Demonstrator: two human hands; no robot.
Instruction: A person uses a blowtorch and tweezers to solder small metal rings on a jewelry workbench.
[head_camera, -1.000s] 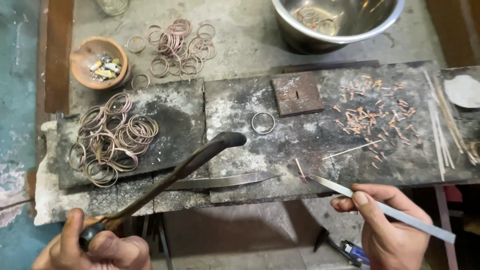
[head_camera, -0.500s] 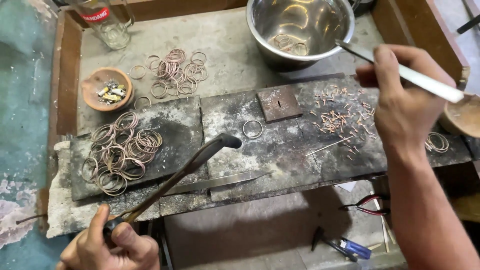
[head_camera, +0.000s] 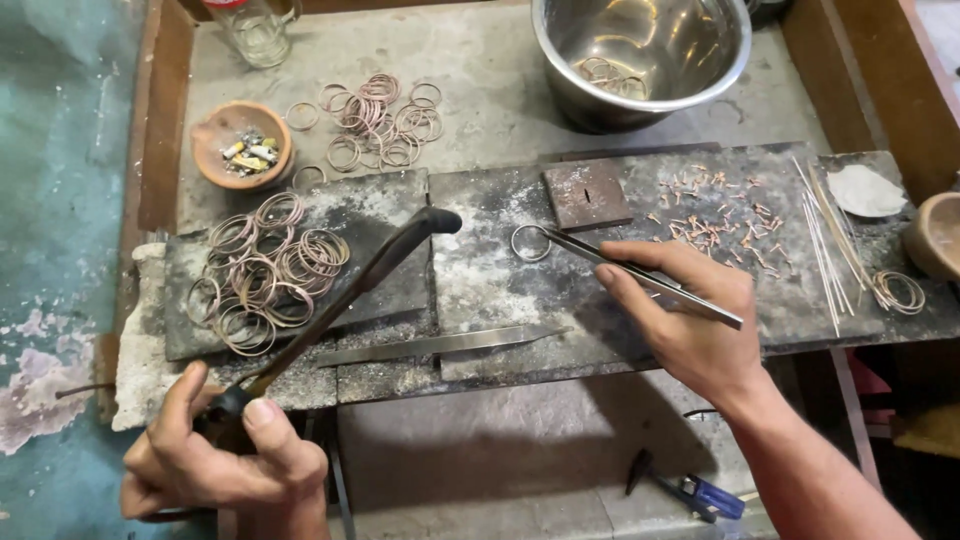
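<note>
Metal tweezers (head_camera: 640, 275) (one), one ring (head_camera: 531, 243)

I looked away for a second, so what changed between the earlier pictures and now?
The right hand came back from the steel bowl, and its tweezers now touch the single ring on the slab. The left hand still holds the torch; the ring pile is unchanged.

A red label (head_camera: 228, 3) on the clear glass jar (head_camera: 262, 35) at the top edge.
</note>
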